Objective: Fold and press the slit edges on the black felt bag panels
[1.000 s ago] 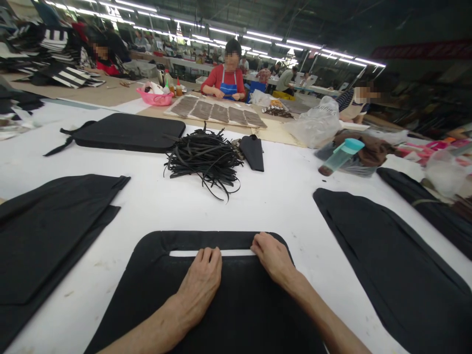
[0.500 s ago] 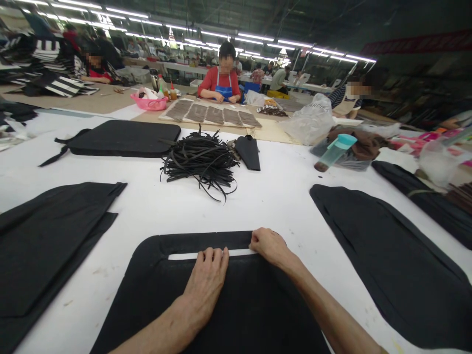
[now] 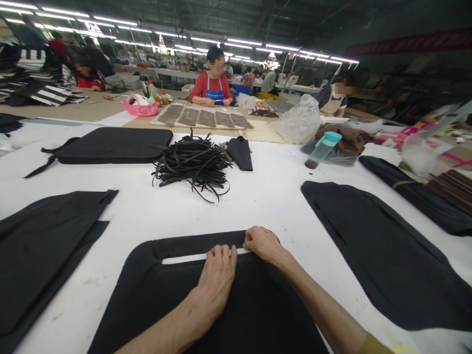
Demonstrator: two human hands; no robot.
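Note:
A black felt panel (image 3: 155, 295) with a long slot cut near its far edge lies flat on the white table (image 3: 265, 196) right in front of me. My left hand (image 3: 217, 278) rests palm down on the panel, its fingers together and their tips at the slot's near edge. My right hand (image 3: 260, 243) sits at the slot's right end with its fingers curled down onto the felt; I cannot make out anything else in it. The two hands nearly touch.
Black felt pieces lie at the left (image 3: 44, 246) and right (image 3: 376, 246). A heap of black straps (image 3: 191, 162), a black padded panel (image 3: 110, 145) and a teal-capped bottle (image 3: 320, 150) sit farther back. Other people work at tables beyond.
My left hand has slid to the right along the slot toward my right hand, which has shifted slightly left. The view has turned a little to the right.

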